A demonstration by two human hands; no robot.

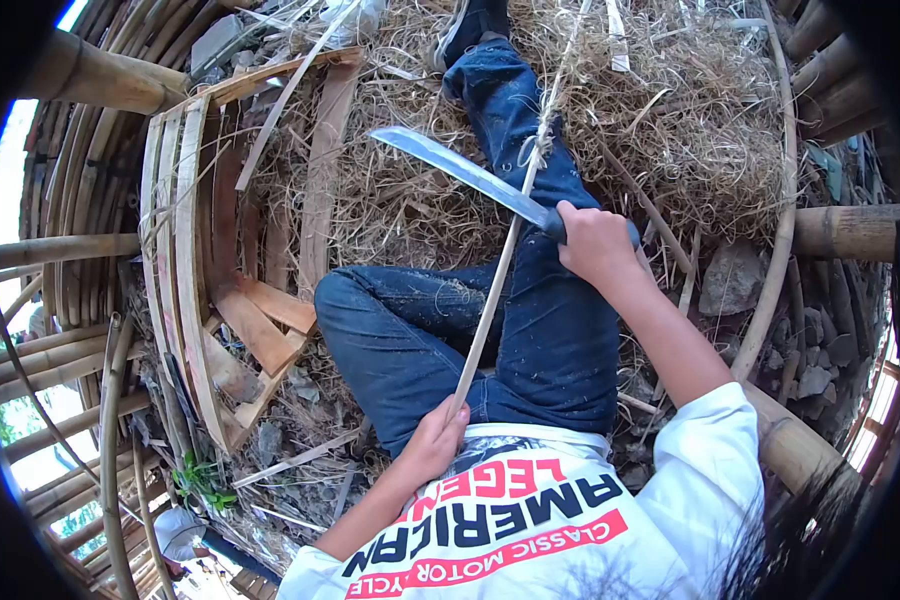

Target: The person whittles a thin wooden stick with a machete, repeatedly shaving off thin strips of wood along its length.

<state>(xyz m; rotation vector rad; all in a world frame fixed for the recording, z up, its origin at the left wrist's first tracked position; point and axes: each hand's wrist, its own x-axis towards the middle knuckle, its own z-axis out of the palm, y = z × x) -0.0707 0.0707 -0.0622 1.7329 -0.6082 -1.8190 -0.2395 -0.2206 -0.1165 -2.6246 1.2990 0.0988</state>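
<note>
1 machete (470,172), 1 bamboo strip (500,270), 2 hands (595,240) (432,440).

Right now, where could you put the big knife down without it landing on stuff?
Hardly any ground is bare. The flattest open patch is the straw beyond the right hand, which holds the knife. The left hand holds a bamboo strip across the jeans. Left is crowded with wood offcuts and curved slats; right has stones.

Left hand (432,440) low near torso, fingers curled in a closed pinch, forearm bare, right hand (592,240) raised ahead, fist clenched, arm extended, white sleeve at shoulder, legs in jeans, one knee bent
</note>
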